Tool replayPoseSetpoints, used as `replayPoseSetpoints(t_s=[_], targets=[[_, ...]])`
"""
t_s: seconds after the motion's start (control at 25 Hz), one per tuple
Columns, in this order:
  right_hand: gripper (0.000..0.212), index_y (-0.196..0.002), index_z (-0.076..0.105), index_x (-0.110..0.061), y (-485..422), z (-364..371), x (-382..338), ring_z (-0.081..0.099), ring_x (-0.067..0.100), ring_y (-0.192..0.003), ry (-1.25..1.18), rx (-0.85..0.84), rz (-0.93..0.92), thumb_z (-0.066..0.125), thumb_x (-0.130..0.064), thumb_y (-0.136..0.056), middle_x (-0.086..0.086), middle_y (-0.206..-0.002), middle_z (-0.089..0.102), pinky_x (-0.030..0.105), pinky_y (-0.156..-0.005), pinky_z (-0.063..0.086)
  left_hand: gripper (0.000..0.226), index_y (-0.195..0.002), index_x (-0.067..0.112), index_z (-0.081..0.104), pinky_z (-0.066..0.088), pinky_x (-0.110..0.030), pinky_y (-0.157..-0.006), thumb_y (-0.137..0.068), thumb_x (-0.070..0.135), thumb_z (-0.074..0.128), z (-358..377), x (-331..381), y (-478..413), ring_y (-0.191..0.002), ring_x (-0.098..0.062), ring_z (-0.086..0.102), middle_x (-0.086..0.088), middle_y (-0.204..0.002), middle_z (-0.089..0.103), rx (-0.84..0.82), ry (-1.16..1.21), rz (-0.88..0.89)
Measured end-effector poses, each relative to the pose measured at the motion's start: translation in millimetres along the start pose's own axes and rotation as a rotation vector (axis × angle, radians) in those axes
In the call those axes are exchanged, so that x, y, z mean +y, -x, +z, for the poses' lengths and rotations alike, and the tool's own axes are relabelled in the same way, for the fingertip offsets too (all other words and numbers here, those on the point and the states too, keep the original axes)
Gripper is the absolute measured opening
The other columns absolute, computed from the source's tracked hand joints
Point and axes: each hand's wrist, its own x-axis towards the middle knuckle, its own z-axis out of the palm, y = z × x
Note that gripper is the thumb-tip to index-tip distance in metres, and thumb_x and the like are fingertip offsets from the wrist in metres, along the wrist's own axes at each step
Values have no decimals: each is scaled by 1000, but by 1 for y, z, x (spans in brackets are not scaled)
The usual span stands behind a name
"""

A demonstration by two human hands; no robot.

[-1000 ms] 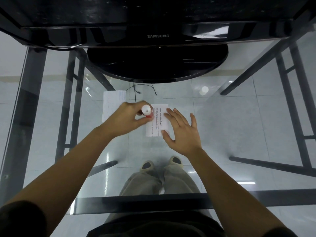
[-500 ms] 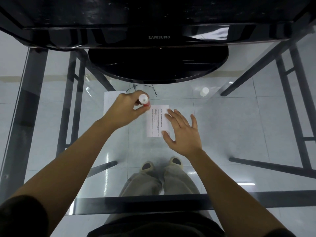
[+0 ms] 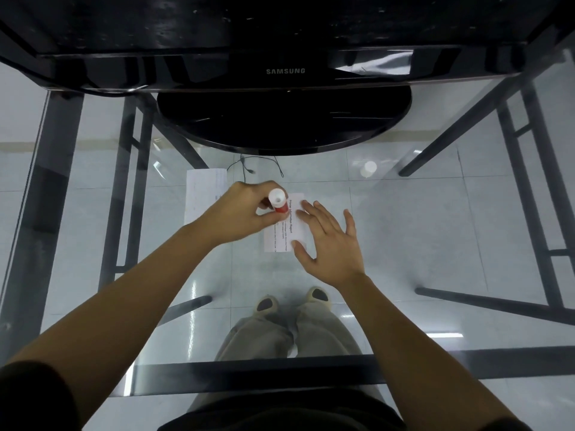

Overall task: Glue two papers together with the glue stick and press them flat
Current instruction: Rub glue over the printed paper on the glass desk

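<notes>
A small printed paper [image 3: 295, 217] lies on the glass table in the middle. My right hand [image 3: 329, 244] rests flat on its right half, fingers spread, holding it down. My left hand [image 3: 245, 213] grips a red glue stick [image 3: 278, 201] with a white end, held upright over the paper's upper left part. A second white paper [image 3: 202, 194] lies to the left, partly hidden under my left hand.
A black Samsung monitor's round base [image 3: 283, 119] stands just beyond the papers, with a thin cable [image 3: 249, 166] by it. A white cap [image 3: 369, 168] sits at the back right. The glass table's front edge [image 3: 280, 373] is near my body; legs and shoes show beneath.
My left hand moved the glue stick up past the paper's top edge, then back down onto its upper left part. My right hand stayed pressed on the paper.
</notes>
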Motion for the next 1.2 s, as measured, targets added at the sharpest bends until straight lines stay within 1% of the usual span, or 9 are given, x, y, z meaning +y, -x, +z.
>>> replayPoseSetpoints(t_s=[0.16,0.36,0.48,0.52,0.64,0.8,0.92,1.08,1.2], targets=[[58,-135,40,-25,0,0,-1,26,17,-140,4,21,0,37,-58,-88,-3,-151,33,48,-113,-3,26,-101,16,59,55,-31,-80,-82,31,68,-10,-8,-9,-88,-18,65,-5,-100,71,123,-52,-58],[59,-137,39,-26,-1,-1,-1,23,16,-141,11,2,4,35,-59,-88,-5,-152,31,48,-113,-5,24,-99,21,59,50,-16,-73,-81,34,68,0,0,-8,-84,-12,63,1,-98,70,-8,-23,-9],[60,-137,39,-26,0,-1,0,23,17,-141,7,-4,3,34,-60,-88,-4,-152,30,49,-113,-4,25,-100,16,59,55,-28,-76,-82,30,68,-4,-4,-11,-86,-16,64,-5,-98,71,148,-44,-54],[60,-137,39,-26,0,-1,0,24,17,-141,7,0,4,34,-60,-88,-4,-152,31,49,-113,-3,25,-99,16,59,55,-29,-77,-82,30,68,-4,-4,-12,-85,-16,65,-5,-97,71,153,-35,-46],[59,-136,40,-26,0,-1,0,27,17,-140,4,8,15,36,-59,-87,-3,-151,32,49,-113,-3,24,-99,19,60,55,-28,-77,-81,32,68,1,3,-12,-84,-14,65,-1,-95,71,29,-35,16],[58,-136,40,-26,0,-1,0,27,17,-139,2,6,11,37,-59,-87,-3,-151,32,49,-113,-3,26,-101,14,58,54,-26,-75,-82,31,67,-3,1,-16,-86,-17,64,-5,-98,71,118,-51,-28],[58,-135,42,-26,0,-1,0,28,17,-139,0,15,12,38,-58,-87,-2,-150,34,48,-113,-3,26,-100,16,59,55,-29,-76,-81,33,68,0,6,-16,-85,-16,64,-3,-98,70,3,-45,8],[58,-134,43,-26,0,-1,0,30,19,-138,-3,21,13,38,-59,-87,-2,-151,33,49,-112,-1,26,-101,16,57,52,-26,-74,-83,32,66,-1,6,-18,-86,-16,62,-4,-100,69,74,-57,-25],[58,-134,44,-26,0,-1,0,31,19,-138,7,23,16,38,-59,-87,-1,-152,31,48,-112,-1,26,-101,17,57,47,-20,-70,-83,33,66,1,8,-21,-86,-15,61,-4,-100,69,6,-51,-1]])
